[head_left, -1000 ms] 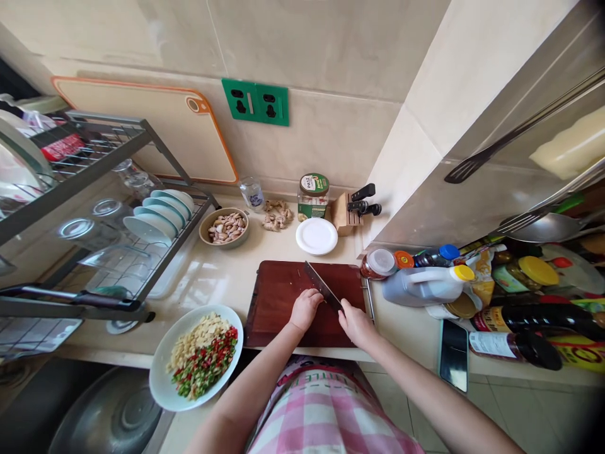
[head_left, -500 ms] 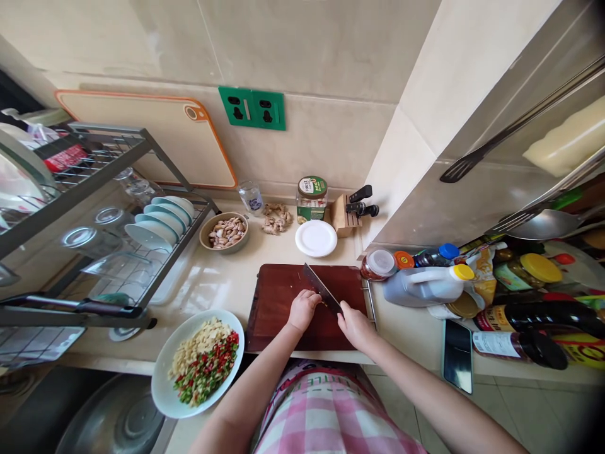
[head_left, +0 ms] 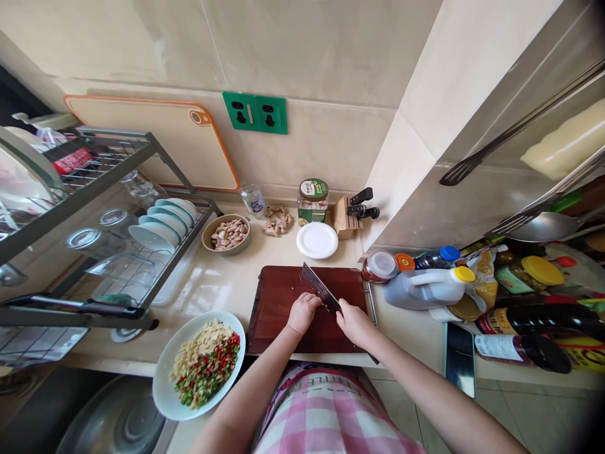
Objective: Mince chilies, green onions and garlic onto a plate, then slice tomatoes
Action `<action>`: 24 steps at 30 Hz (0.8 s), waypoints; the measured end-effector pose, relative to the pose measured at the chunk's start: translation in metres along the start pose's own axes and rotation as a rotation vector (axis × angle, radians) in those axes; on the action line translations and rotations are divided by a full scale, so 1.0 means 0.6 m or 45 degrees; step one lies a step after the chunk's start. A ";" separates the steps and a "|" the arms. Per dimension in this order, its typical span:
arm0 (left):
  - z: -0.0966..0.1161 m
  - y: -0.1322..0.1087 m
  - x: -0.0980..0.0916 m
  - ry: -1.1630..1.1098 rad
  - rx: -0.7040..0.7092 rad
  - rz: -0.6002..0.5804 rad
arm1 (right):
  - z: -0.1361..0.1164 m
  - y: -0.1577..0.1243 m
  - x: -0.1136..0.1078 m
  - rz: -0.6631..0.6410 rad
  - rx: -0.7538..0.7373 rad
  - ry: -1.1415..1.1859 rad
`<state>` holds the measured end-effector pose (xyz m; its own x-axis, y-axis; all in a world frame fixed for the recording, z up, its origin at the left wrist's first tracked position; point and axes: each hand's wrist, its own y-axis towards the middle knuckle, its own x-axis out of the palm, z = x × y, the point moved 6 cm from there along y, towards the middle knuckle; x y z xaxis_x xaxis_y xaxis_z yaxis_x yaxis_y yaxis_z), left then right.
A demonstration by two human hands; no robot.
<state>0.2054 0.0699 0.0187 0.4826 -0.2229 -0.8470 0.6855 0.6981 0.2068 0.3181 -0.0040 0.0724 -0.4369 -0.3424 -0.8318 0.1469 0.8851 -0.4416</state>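
Note:
In my right hand (head_left: 353, 321) is the handle of a kitchen knife (head_left: 317, 282), its broad dark blade slanting up and left over a reddish-brown cutting board (head_left: 274, 309). My left hand (head_left: 304, 313) rests on the board with fingers bent together close to the blade; what they pinch is too small and covered to make out. A few pale specks lie on the board near the blade. To the left, a white plate (head_left: 161, 384) carries chopped pale garlic (head_left: 201, 350) and chopped red and green chillies (head_left: 208, 372).
Behind the board stand a bowl of garlic cloves (head_left: 246, 244), ginger (head_left: 278, 221), a small white plate (head_left: 317, 241), a lidded jar (head_left: 312, 202) and a knife block (head_left: 344, 217). A dish rack (head_left: 155, 284) is at left. Bottles, a jug (head_left: 420, 287) and a phone (head_left: 459, 359) crowd the right.
Both hands stay at nearly the same place on the board, with the knife in the right. The whole view has shifted slightly.

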 end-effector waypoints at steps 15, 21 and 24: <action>0.000 -0.002 -0.007 -0.033 -0.084 0.009 | -0.001 0.003 0.004 0.004 0.030 0.042; -0.004 -0.005 -0.006 -0.045 -0.052 0.034 | 0.002 0.001 0.004 0.005 0.032 0.062; -0.005 -0.005 -0.001 -0.029 -0.036 -0.003 | 0.002 0.004 0.005 -0.005 0.002 0.069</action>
<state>0.2015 0.0698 0.0172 0.4935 -0.2397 -0.8361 0.6710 0.7166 0.1906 0.3180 -0.0031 0.0686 -0.4851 -0.3284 -0.8105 0.1464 0.8832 -0.4455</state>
